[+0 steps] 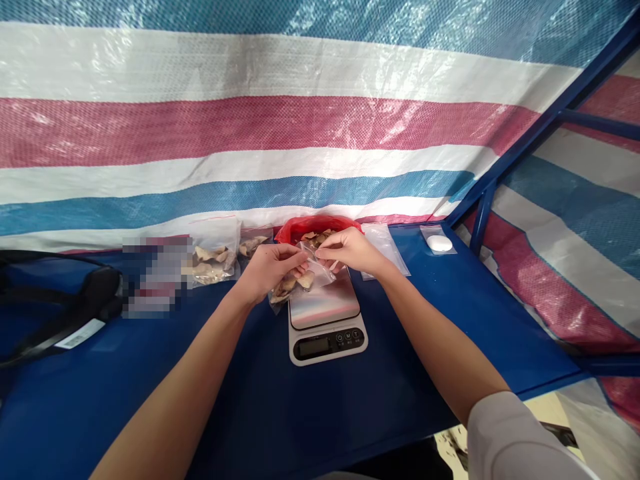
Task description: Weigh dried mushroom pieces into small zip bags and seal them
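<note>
Between my two hands hangs a small clear zip bag (303, 280) with brownish dried slices in it, tilted above a kitchen scale (327, 345). My left hand (270, 267) pinches the bag's upper edge. With thumb and forefinger, my right hand (347, 250) grips the same bag near its opening. The scale has a shiny metal plate and a dark display on which I read no digits. Right behind the hands, a red plastic bag (290, 230) lies open with more of the dried slices (317, 237) inside.
Filled clear bags (215, 257) stand left of the hands, by a pixelated patch. Flat clear bags (383, 247) lie right of the scale, and a white rounded object (439, 243) farther right. Black strapped gear (65, 307) rests at left. Striped sheeting (250, 127) rises behind the blue table (425, 347).
</note>
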`<state>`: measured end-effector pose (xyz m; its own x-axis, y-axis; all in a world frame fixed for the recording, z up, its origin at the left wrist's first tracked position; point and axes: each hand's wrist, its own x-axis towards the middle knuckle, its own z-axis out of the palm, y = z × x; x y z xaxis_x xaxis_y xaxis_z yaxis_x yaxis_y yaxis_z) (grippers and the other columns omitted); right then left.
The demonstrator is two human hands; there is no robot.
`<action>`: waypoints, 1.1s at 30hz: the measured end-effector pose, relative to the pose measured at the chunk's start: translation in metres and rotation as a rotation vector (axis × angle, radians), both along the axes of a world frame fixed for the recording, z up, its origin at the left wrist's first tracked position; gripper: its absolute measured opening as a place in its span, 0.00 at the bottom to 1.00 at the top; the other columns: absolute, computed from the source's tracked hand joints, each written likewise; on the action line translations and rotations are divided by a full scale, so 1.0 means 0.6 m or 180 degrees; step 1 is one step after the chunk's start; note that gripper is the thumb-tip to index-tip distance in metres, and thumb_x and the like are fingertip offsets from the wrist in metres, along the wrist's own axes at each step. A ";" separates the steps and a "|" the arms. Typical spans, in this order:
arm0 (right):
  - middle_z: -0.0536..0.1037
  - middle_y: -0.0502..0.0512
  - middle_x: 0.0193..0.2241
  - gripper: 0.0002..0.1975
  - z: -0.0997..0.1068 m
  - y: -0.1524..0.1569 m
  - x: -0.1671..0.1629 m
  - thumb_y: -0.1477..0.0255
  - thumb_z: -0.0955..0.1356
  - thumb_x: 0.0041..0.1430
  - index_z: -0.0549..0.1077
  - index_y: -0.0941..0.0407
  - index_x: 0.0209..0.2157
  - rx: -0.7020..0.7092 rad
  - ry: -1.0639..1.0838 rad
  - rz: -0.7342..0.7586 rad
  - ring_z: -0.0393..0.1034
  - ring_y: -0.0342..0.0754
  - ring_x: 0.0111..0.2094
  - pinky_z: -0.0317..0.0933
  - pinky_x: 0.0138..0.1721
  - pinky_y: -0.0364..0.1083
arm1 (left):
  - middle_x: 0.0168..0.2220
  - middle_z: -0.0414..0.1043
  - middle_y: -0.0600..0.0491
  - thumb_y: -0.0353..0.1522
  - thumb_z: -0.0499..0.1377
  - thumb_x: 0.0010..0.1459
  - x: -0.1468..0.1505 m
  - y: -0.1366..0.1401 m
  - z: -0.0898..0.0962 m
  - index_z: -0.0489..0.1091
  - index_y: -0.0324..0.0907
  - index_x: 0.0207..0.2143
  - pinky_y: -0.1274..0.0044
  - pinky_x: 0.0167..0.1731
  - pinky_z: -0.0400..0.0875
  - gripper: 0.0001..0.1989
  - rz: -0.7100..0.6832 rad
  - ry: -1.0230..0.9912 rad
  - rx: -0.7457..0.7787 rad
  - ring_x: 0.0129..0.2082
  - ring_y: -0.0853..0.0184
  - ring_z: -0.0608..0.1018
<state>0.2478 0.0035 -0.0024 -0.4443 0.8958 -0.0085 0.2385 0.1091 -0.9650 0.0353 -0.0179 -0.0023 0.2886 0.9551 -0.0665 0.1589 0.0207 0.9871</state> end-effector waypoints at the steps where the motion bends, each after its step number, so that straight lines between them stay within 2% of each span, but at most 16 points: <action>1: 0.80 0.53 0.25 0.12 -0.001 0.002 0.003 0.64 0.74 0.55 0.82 0.59 0.32 -0.0021 0.0023 -0.0044 0.76 0.44 0.27 0.72 0.26 0.41 | 0.26 0.79 0.50 0.46 0.71 0.47 -0.002 0.000 0.001 0.79 0.38 0.29 0.76 0.30 0.75 0.19 0.0016 -0.0008 0.0006 0.25 0.68 0.77; 10: 0.81 0.55 0.26 0.10 0.004 0.003 0.008 0.66 0.74 0.56 0.80 0.59 0.31 0.0123 -0.0086 -0.0204 0.75 0.43 0.25 0.69 0.21 0.39 | 0.23 0.76 0.52 0.43 0.69 0.48 -0.022 0.005 0.015 0.77 0.39 0.26 0.77 0.24 0.70 0.15 0.0174 0.0416 0.0188 0.22 0.69 0.74; 14: 0.80 0.54 0.26 0.09 0.012 -0.006 -0.002 0.66 0.74 0.56 0.80 0.58 0.32 0.0174 -0.0252 -0.0210 0.76 0.45 0.26 0.71 0.22 0.39 | 0.21 0.75 0.53 0.44 0.66 0.51 -0.013 -0.001 0.023 0.75 0.40 0.25 0.77 0.24 0.70 0.16 0.0198 0.0541 0.0278 0.21 0.69 0.74; 19: 0.80 0.52 0.26 0.09 0.010 -0.011 -0.011 0.65 0.72 0.58 0.81 0.57 0.32 0.0415 -0.0454 -0.0124 0.76 0.45 0.26 0.71 0.21 0.39 | 0.24 0.77 0.52 0.48 0.62 0.55 0.005 -0.010 0.019 0.77 0.39 0.30 0.77 0.26 0.69 0.20 0.0329 0.0839 0.0593 0.23 0.67 0.75; 24: 0.78 0.51 0.24 0.11 0.000 -0.010 -0.011 0.64 0.70 0.60 0.80 0.56 0.32 0.0625 -0.0729 0.0041 0.73 0.43 0.23 0.66 0.20 0.39 | 0.26 0.77 0.52 0.45 0.61 0.55 0.009 -0.011 0.013 0.76 0.40 0.28 0.77 0.28 0.67 0.17 0.0432 0.1184 0.0885 0.26 0.66 0.75; 29: 0.80 0.52 0.27 0.08 0.000 -0.006 0.000 0.67 0.71 0.58 0.80 0.57 0.33 0.0544 -0.0669 -0.0073 0.72 0.42 0.23 0.65 0.20 0.39 | 0.25 0.76 0.53 0.41 0.62 0.52 -0.006 -0.005 0.021 0.74 0.42 0.24 0.77 0.29 0.65 0.12 0.0434 0.1608 0.1156 0.26 0.66 0.74; 33: 0.79 0.52 0.26 0.08 0.011 -0.006 0.008 0.67 0.72 0.56 0.81 0.57 0.33 0.0343 -0.0551 -0.0020 0.71 0.42 0.22 0.68 0.21 0.39 | 0.23 0.74 0.54 0.42 0.64 0.51 -0.021 -0.002 0.034 0.73 0.43 0.23 0.76 0.25 0.61 0.12 0.0408 0.1974 0.1217 0.23 0.67 0.71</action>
